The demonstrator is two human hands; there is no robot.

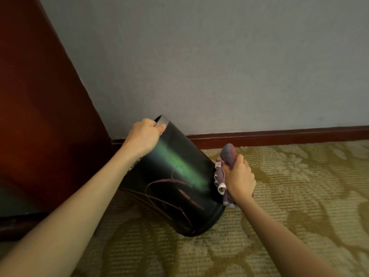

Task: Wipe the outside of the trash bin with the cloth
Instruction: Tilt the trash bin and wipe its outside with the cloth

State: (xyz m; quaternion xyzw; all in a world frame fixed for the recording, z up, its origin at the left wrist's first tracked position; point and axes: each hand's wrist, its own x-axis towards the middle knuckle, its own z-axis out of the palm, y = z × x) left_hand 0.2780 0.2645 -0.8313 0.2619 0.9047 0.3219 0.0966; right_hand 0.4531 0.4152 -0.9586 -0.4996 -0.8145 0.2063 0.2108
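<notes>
Head view: my left hand point(144, 136) grips the tilted glossy black trash bin's point(175, 176) rim; my right hand point(239, 179) clenches the bunched purple cloth point(224, 170) against its side.

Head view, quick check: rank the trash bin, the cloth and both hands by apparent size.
1. trash bin
2. left hand and right hand: about alike, not ranked
3. cloth, visible part only; the right hand hides the rest

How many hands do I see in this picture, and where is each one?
2. The left hand grips the top rim of the tilted trash bin. The right hand holds the bunched cloth against the bin's right side. No other hand shows.
</notes>
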